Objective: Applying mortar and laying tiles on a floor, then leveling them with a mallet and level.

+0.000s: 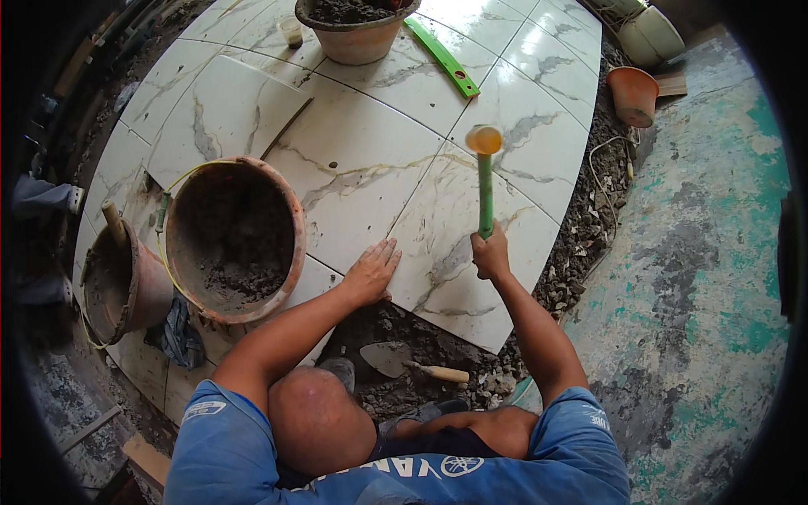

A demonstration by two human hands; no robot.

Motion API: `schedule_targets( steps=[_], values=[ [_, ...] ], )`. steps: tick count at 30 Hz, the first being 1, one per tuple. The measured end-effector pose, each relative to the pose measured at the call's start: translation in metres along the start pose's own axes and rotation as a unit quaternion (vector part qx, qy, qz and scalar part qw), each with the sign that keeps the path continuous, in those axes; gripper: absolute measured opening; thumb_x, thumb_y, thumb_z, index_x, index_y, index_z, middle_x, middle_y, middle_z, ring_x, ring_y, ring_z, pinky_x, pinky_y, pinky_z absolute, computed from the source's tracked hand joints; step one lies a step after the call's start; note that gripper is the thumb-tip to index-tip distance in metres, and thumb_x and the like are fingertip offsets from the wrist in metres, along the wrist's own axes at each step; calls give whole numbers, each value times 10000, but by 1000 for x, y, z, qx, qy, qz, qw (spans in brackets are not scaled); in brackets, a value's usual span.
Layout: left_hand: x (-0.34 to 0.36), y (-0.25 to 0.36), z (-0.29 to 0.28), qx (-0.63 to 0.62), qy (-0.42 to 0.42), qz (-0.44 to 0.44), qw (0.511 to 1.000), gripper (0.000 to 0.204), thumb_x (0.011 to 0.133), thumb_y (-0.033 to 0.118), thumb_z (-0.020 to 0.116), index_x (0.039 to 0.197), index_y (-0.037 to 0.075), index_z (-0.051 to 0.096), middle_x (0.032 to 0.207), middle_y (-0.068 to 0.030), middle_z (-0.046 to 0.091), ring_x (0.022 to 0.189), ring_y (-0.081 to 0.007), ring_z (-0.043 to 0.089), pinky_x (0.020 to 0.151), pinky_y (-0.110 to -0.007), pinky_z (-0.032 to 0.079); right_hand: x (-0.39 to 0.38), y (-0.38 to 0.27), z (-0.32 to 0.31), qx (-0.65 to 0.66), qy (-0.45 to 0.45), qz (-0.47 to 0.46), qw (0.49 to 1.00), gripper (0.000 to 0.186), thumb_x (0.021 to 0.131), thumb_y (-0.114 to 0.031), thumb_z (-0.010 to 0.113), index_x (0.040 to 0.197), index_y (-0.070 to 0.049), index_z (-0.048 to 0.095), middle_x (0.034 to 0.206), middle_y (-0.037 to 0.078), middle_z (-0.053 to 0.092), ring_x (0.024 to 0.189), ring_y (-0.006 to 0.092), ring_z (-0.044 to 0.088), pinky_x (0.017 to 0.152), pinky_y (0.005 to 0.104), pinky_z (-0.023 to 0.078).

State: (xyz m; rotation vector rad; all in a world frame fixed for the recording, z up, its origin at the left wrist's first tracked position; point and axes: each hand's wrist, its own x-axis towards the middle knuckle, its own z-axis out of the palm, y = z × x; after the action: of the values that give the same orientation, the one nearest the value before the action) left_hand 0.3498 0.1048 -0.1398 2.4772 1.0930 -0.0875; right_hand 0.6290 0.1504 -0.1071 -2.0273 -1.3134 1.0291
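Neither my left hand nor my right hand shows. A crouching person in a blue shirt point(396, 475), seen from behind and above, fills the bottom centre. That person's left hand point(374, 271) lies flat on a white marbled tile point(438, 295) near its edge. Their right hand point(491, 252) grips a green handle, holding a mallet point(484, 141) with an orange head upright above the tile. Below the tile edge, a trowel point(385, 360) with a wooden handle lies on dark rubble. A large bucket point(290, 219) of dark mortar stands left of their left arm.
A smaller mortar bucket point(139, 295) and grey cloth point(174, 332) sit at left, near someone's trouser leg point(38, 202). A loose tile point(227, 109), basin point(358, 46) and green level point(442, 59) lie ahead. At right are rubble point(562, 282), a cord, orange bucket point(631, 97) and worn concrete point(673, 286).
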Motion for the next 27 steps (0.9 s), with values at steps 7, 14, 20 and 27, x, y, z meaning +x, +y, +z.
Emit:
schedule_targets(
  steps=[7,14,20,27],
  values=[
    [3,0,2,0,-3,7,1000,980,643,364,838,1411,-38,380,1490,-271,328,1383,-381,342,1132,-433,288,-25,4,-25,197,15,-8,980,209,809,-107,599,947,6,492,630,65,537,448,143,525,391,305,439],
    [16,-5,5,126,-22,40,991,750,691,129,682,1373,-48,428,1432,-284,407,1311,-366,450,1070,-387,357,-110,41,-33,-102,28,14,994,240,795,-116,549,984,24,499,735,268,594,746,464,611,681,486,477],
    [28,-13,-13,129,-79,49,987,864,624,178,794,1387,-4,433,1439,-229,426,1272,-286,496,1025,-355,395,-94,36,-37,-18,92,-60,994,196,837,-127,568,971,3,509,691,260,586,687,463,606,614,488,468],
    [27,-19,-30,137,-104,66,983,954,570,251,851,1401,42,431,1453,-88,455,1136,-206,589,993,-352,426,-106,36,-13,-151,-30,54,987,278,832,-123,582,1072,1,513,800,315,624,793,508,609,689,545,467]
  ],
)
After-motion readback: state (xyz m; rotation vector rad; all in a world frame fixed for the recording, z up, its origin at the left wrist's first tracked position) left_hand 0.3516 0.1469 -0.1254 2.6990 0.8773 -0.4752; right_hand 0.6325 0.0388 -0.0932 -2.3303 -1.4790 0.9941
